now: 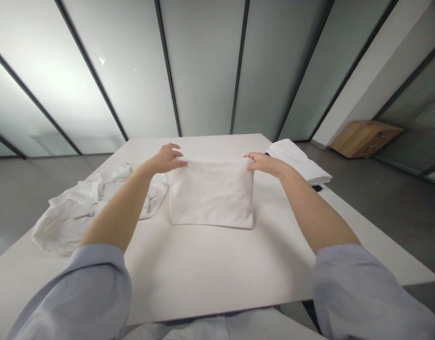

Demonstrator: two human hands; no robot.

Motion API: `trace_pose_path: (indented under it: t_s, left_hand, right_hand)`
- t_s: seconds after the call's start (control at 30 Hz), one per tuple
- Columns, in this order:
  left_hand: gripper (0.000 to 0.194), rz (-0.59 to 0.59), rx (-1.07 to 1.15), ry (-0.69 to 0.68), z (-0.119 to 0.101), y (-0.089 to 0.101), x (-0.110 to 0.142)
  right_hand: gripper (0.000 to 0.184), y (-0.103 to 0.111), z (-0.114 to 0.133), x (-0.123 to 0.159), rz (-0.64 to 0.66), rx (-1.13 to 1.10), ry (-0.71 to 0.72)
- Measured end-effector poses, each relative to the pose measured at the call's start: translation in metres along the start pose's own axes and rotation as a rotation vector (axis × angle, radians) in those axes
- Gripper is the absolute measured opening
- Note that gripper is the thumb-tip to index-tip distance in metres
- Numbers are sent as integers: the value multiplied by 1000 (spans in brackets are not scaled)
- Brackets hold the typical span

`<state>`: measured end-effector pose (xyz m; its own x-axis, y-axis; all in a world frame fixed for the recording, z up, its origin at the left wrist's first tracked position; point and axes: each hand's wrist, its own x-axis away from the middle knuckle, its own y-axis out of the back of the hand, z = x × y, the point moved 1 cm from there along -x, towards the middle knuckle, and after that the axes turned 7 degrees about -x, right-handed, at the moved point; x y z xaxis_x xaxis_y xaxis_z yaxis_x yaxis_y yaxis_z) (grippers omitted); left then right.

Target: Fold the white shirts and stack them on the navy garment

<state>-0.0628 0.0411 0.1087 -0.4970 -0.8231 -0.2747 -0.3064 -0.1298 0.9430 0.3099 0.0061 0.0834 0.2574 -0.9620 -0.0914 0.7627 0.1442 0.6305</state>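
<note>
A white cloth (213, 196), folded into a rectangle, is in front of me with its near edge toward my body. My left hand (167, 158) pinches its far left corner between thumb and fingers, some fingers raised. At the far right corner, my right hand (262, 163) grips the cloth with fingers closed. The far edge runs fairly straight between both hands. I cannot tell how many layers the cloth has.
A crumpled heap of white cloth (69, 212) lies on the left of the white table (217, 274). Folded white cloths (298, 160) are stacked at the right edge, over something dark. A wooden cabinet (362, 138) stands on the floor beyond, near frosted glass panels (206, 66).
</note>
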Motion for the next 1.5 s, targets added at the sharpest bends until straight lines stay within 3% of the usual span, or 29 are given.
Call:
trace_pose_path:
  t_s: [0.1,0.17,0.23,0.4,0.5,0.57,0.67,0.77,0.87,1.13,1.33,1.5]
  left_hand:
    - [49,36,-35,0,1,8,-7]
    - [45,107,-67,23,0,10,-16]
    - [41,105,-142,53,-3,13,-28]
    - [37,-191,-349,171,-15,29,-50]
    - [35,-322,-416,179,-19,25,-46]
    - [34,-315,-446,155,-18,7,-36]
    - [31,-216,-493,128,-16,-38,-12]
    - [26,-77,-534,127,-15,-83,15]
    - [28,-29,-486,171,-17,-107,34]
    - [45,-258,44,437,0,-115,50]
    - [18,-247,259,587,12,-113,49]
    - [23,-360,486,608,18,-114,46]
  right_hand:
    - [31,8,9,-6,-27,249,25]
    - [24,13,14,-15,-85,401,35]
    - [20,17,20,-24,-177,503,52]
    - [26,20,39,-42,-528,588,77]
    - [32,11,38,-41,-640,626,171]
    - [36,-4,26,-35,-630,660,251]
    - [38,-36,-4,-21,-517,702,319]
    - [38,-68,-35,-5,-313,699,293]
    - [39,-84,-53,7,-142,636,193]
    - [40,-81,-51,12,-152,524,59]
    - [40,-80,-50,15,-145,499,31]
    - [38,-80,-50,16,-164,491,13]
